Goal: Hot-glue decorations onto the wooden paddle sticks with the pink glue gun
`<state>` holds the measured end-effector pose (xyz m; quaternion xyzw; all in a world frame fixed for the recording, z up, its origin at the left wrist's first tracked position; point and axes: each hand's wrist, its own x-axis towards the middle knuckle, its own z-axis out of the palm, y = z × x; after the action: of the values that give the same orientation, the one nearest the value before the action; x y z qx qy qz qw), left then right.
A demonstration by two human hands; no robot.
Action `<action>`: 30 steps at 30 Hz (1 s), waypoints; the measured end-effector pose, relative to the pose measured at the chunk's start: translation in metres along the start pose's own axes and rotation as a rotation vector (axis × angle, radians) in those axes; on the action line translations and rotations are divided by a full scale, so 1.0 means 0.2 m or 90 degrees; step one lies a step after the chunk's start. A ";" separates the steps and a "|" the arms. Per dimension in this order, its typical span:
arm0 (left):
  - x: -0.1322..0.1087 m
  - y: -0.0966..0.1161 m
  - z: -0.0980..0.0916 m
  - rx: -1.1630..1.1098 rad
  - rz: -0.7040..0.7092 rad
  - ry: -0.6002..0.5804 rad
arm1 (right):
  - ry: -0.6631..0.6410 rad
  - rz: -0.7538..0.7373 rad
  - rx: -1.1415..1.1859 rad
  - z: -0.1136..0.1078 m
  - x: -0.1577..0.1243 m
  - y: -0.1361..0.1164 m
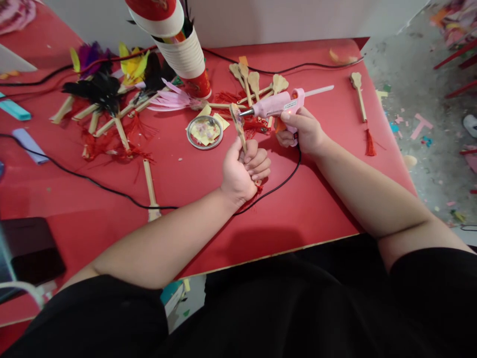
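My left hand (246, 171) is closed around the handle of a wooden fan handle (238, 124) whose flared head points up and away from me. A red tassel (258, 191) hangs below that fist. My right hand (303, 130) grips a pink glue gun (278, 105), with a finger by its orange trigger and a pale glue stick (319, 91) poking out of the back. The metal nozzle (246, 113) points left at the flared head, touching it or very close; I cannot tell which. Left of it lies a round lid (204, 145) with yellowish scraps.
Feathered wooden handles (106, 99) with red tassels are piled at the left. Stacked paper cups (182, 54) stand behind. More bare handles (254, 82) lie beyond the glue gun, and a single one (358, 94) at right. A black cord (112, 188) crosses the red table (316, 204).
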<state>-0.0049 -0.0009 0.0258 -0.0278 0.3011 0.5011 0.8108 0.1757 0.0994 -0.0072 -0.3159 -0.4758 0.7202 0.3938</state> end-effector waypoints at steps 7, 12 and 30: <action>0.01 0.02 -0.01 -0.016 -0.009 -0.009 | -0.028 -0.047 -0.016 -0.05 0.02 0.02; 0.01 0.03 -0.03 -0.031 -0.029 -0.035 | -0.062 -0.045 -0.001 -0.05 0.02 0.03; 0.00 0.03 0.00 0.014 -0.089 -0.020 | -0.123 0.070 -0.022 -0.07 0.03 -0.05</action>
<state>-0.0111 0.0020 0.0270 -0.0320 0.2912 0.4403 0.8487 0.1869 0.1135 -0.0027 -0.2774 -0.5055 0.7598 0.3005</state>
